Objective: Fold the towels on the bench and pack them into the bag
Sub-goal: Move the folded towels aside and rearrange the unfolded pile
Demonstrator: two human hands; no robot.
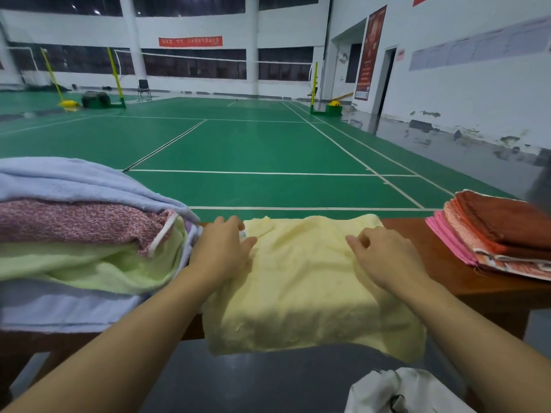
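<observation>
Yellow towel (310, 281): soft terry cloth, matt, finely napped, with frayed threads along its near edge; bench (465, 272) under it: reddish-brown wood, smooth with a dull sheen. Pile of unfolded towels (86, 239): fuzzy matt cloth, the pink one coarser and speckled; folded stack (501, 234): thinner, flatter woven cloth, matt. Court floor (253, 150): smooth green surface, slightly glossy; white bag (399, 391): thin, crumpled fabric.
</observation>
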